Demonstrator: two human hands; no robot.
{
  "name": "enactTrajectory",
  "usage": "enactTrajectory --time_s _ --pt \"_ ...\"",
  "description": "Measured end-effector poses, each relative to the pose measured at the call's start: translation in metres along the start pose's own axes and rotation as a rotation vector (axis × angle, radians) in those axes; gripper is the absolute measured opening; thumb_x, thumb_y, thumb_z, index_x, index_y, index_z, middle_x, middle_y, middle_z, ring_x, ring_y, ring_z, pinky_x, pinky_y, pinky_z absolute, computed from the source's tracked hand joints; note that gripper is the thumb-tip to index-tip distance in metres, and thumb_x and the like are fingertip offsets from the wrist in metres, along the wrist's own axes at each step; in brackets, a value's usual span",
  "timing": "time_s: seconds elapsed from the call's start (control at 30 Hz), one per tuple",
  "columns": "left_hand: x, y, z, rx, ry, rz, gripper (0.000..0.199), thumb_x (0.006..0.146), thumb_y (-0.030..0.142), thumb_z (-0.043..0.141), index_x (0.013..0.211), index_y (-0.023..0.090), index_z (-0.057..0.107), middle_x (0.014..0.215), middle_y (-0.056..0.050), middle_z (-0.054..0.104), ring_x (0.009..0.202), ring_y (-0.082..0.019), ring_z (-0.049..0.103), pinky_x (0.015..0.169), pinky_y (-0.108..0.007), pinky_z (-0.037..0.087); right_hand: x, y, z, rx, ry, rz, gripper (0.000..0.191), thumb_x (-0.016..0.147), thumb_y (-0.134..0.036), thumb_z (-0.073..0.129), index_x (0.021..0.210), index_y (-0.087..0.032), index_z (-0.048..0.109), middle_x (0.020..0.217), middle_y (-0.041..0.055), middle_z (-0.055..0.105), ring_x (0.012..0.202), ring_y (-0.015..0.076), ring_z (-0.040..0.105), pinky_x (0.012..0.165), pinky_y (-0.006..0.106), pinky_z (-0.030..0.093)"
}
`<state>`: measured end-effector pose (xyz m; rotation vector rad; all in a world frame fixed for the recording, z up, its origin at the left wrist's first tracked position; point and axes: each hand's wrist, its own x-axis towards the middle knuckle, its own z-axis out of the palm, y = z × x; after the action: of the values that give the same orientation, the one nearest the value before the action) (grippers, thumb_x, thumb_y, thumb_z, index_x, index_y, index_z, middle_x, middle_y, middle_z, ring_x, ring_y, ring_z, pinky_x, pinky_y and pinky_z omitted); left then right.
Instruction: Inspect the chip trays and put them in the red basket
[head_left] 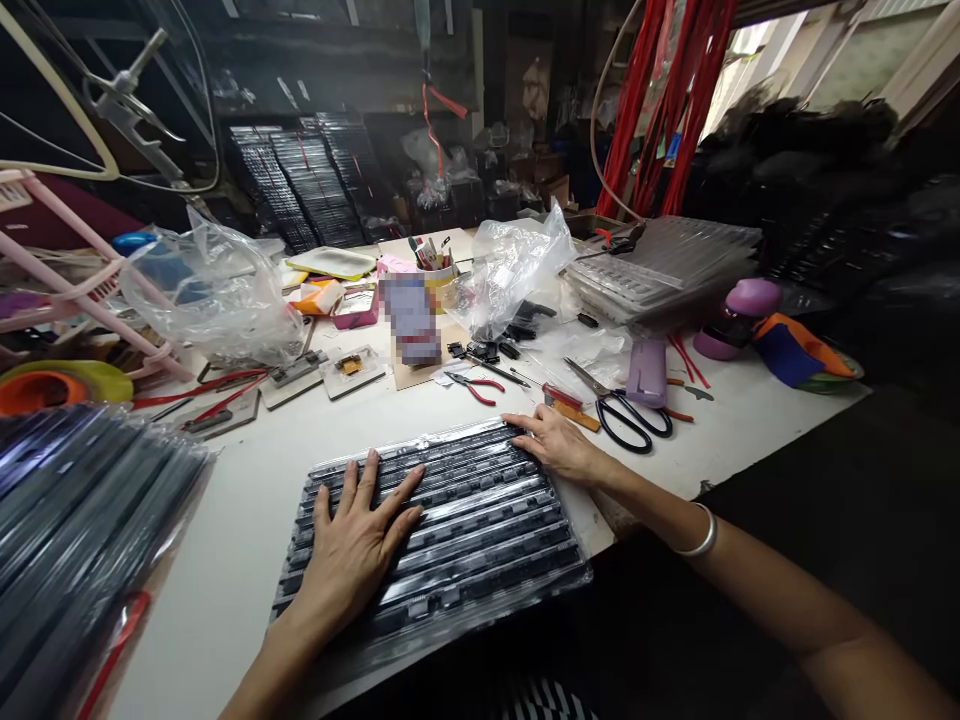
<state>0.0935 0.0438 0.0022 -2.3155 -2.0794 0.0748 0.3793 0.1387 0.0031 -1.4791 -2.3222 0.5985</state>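
A clear plastic tray [480, 530] with rows of black parts lies flat at the front edge of the white table. My left hand [352, 540] rests palm down on its left part, fingers spread wide. At the tray's far right corner, my right hand [551, 440] touches the edge with its fingers extended and slightly apart. Neither hand grips anything that I can see. Just beyond the tray are red-handled pliers [480, 387], and black-handled scissors [622, 410] lie to the right of them.
Stacked packed trays [82, 540] stand at the left. Clear plastic bags [217, 290], a purple case [647, 373], a tape dispenser [739, 315] and a pile of clear trays [660, 265] lie farther back. An air gun [139, 115] hangs upper left.
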Motion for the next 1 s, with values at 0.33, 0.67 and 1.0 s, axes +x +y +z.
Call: enactTrajectory --time_s 0.33,0.67,1.0 --pt "-0.001 0.007 -0.003 -0.042 0.002 0.043 0.056 0.092 0.054 0.028 0.143 0.033 0.026 0.154 -0.011 0.015 0.14 -0.034 0.007 0.108 -0.058 0.013 -0.003 -0.031 0.028 -0.271 -0.016 -0.234 0.047 0.096 -0.034 0.034 0.138 -0.017 0.042 0.149 0.014 0.03 0.138 0.0296 0.021 0.108 0.052 0.018" --pt "0.0 0.008 -0.004 -0.141 -0.011 -0.022 0.079 0.088 0.065 0.021 0.146 0.013 0.018 0.154 -0.017 0.009 0.142 -0.028 0.003 0.113 -0.049 0.007 -0.009 -0.045 0.044 -0.312 -0.066 -0.235 0.072 0.091 -0.057 0.027 0.144 -0.008 0.028 0.153 0.0162 0.016 0.141 0.029 0.009 0.112 0.051 0.008" --pt "-0.029 -0.054 0.001 -0.304 0.023 -0.013 0.056 0.094 0.044 0.025 0.142 0.016 0.031 0.154 -0.01 0.015 0.141 -0.021 0.01 0.113 -0.04 0.018 -0.026 -0.036 0.039 -0.341 0.011 -0.319 0.061 0.093 -0.056 0.03 0.142 -0.021 0.036 0.152 0.0137 0.02 0.141 0.0304 0.011 0.11 0.05 0.015"
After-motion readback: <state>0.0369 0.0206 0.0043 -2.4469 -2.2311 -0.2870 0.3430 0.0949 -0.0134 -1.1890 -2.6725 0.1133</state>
